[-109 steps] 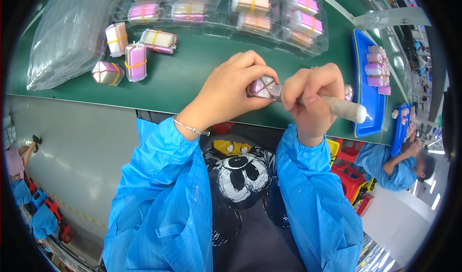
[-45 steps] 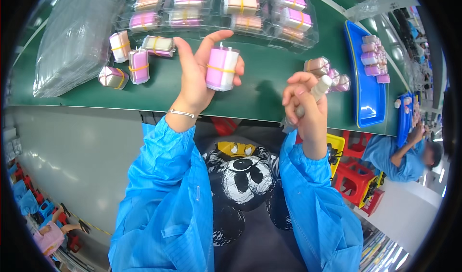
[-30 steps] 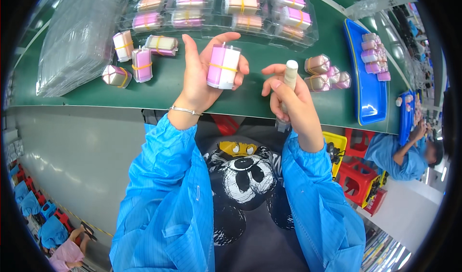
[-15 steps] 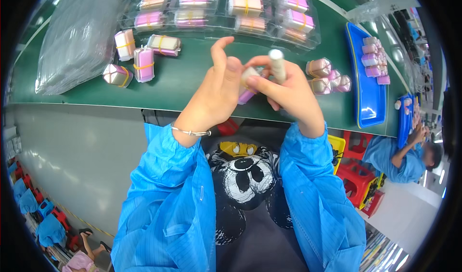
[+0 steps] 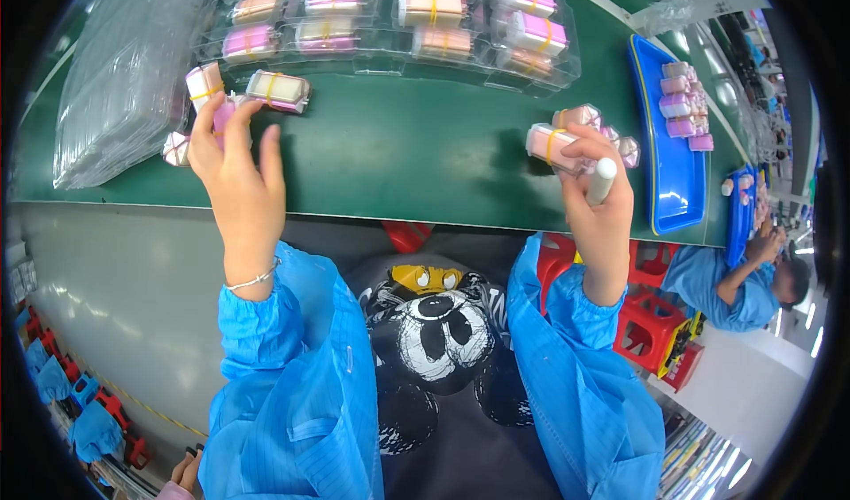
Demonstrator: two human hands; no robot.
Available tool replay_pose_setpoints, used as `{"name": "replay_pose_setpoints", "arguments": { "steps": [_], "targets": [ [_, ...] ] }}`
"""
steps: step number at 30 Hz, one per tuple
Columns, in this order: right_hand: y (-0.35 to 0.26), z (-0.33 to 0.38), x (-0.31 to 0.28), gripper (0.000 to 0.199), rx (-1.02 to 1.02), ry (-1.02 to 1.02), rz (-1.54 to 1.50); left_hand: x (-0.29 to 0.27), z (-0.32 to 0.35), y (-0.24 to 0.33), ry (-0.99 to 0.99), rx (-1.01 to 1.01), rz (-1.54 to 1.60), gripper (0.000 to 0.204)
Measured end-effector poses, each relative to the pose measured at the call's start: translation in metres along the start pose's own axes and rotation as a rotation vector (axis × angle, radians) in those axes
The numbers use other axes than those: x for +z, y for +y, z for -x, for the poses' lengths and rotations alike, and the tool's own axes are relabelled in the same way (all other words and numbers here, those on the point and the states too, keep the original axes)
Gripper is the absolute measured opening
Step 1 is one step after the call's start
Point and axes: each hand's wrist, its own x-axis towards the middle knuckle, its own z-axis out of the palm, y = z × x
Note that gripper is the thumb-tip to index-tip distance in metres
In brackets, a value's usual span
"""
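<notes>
Reaching toward eleven o'clock, the left hand (image 5: 232, 159) pinches a pink banded bundle (image 5: 221, 115) among the loose ones at the far-left of the green desk (image 5: 398, 159), its grip closed on it. The right hand (image 5: 595, 201), out at two o'clock, clamps a white marker (image 5: 602, 180) and another banded bundle (image 5: 553, 144) (long axis running nine to three). Clear trays (image 5: 398, 13) of bundles lie at twelve o'clock, nearer the left hand.
</notes>
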Motion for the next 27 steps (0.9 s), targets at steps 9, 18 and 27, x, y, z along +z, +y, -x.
{"name": "replay_pose_setpoints", "arguments": {
  "steps": [9, 18, 27],
  "targets": [
    [-0.015, -0.009, 0.009, 0.046, -0.074, 0.078, 0.179, 0.007, 0.005, -0.005, 0.196, -0.051, 0.314, 0.046],
    [-0.042, -0.017, 0.018, 0.029, -0.176, 0.281, -0.749, 0.023, 0.014, 0.072, -0.205, 0.170, 0.872, 0.054],
    [-0.040, -0.030, 0.040, 0.030, -0.366, 0.170, -0.999, 0.050, 0.009, 0.101, -0.591, 0.082, 1.079, 0.047]
  ]
}}
